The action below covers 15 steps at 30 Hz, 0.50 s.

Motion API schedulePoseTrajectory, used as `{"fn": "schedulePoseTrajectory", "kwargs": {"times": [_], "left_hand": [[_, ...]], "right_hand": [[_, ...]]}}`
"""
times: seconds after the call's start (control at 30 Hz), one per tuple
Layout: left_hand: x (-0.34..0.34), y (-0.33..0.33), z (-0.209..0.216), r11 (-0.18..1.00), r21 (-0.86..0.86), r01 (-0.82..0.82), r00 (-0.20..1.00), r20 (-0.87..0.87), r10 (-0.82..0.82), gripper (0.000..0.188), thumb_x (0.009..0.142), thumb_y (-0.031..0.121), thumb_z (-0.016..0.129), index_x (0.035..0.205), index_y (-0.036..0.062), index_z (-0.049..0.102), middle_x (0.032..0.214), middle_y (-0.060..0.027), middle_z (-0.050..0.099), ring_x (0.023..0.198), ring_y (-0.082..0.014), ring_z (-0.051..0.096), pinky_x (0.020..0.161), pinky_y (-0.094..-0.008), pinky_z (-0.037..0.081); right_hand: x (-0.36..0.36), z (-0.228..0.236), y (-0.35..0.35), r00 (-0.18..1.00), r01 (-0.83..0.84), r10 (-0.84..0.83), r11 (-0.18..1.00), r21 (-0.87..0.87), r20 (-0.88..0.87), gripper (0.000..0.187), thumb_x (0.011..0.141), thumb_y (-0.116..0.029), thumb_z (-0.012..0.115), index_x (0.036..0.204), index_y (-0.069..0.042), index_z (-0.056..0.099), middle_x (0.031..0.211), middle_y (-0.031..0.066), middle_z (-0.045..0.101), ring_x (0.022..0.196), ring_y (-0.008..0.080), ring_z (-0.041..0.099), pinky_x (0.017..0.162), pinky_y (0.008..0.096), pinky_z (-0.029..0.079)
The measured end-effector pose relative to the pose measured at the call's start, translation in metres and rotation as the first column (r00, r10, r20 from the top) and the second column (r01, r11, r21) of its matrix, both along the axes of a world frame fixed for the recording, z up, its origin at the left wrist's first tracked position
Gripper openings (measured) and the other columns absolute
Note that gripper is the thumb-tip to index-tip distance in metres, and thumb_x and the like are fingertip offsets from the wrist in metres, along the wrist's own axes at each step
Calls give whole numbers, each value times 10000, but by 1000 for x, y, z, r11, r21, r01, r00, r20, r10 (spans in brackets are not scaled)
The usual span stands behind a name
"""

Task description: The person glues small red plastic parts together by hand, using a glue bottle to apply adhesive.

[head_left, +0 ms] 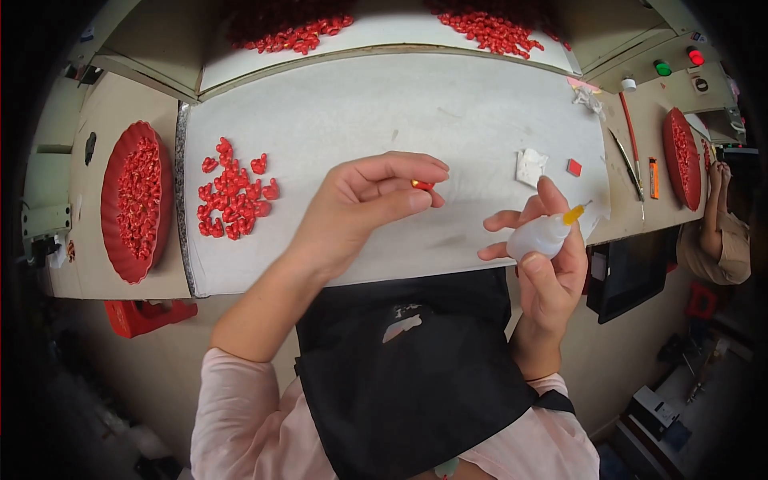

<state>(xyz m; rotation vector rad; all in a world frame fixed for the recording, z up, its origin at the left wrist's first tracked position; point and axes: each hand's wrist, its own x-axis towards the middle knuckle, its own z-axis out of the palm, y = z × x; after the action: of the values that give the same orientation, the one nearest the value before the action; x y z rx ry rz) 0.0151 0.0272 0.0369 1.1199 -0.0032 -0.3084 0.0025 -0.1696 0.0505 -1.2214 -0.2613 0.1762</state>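
Between the thumb and fingers of my left hand [364, 196] is a small red piece with a golden patch [422, 185], held above the white work surface [360, 112]. My right hand [552, 260] grips a white squeeze bottle [534, 238] with a yellow-based needle tip, tilted up to the right. The two hands are apart, and the needle does not touch the piece. Left of my left hand lies a loose cluster of small red figurines [232, 192]. A folded white tissue [530, 166] and a small red square [574, 167] lie beyond the bottle.
A red scalloped tray [112, 232] of small pieces stands at left, another red tray [670, 132] at right. Red piles [488, 32] fill the back shelf. A brush [630, 132] and an orange cutter [654, 178] lie right. Another person's arm [714, 200] shows far right.
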Motion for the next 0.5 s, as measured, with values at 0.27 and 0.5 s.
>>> {"fn": "schedulePoseTrajectory", "kwargs": {"times": [0.27,0.5], "left_hand": [[-19,-20,-21,964,-251,-92,995,3,96,163,758,10,520,920,-6,529,965,-148,550,840,-198,553,782,-296,415],[-20,-24,-20,933,-355,-55,993,-119,13,171,754,9,524,924,-1,533,963,-152,550,850,-211,556,816,-304,408]], "right_hand": [[-13,-4,-2,975,196,-174,968,-156,141,493,698,-45,572,1141,46,374,975,147,420,769,244,548,566,280,509],[-12,5,-3,877,426,-422,904,33,229,429,604,-143,706,866,-36,384,828,133,480,623,172,520,459,220,463]]}}
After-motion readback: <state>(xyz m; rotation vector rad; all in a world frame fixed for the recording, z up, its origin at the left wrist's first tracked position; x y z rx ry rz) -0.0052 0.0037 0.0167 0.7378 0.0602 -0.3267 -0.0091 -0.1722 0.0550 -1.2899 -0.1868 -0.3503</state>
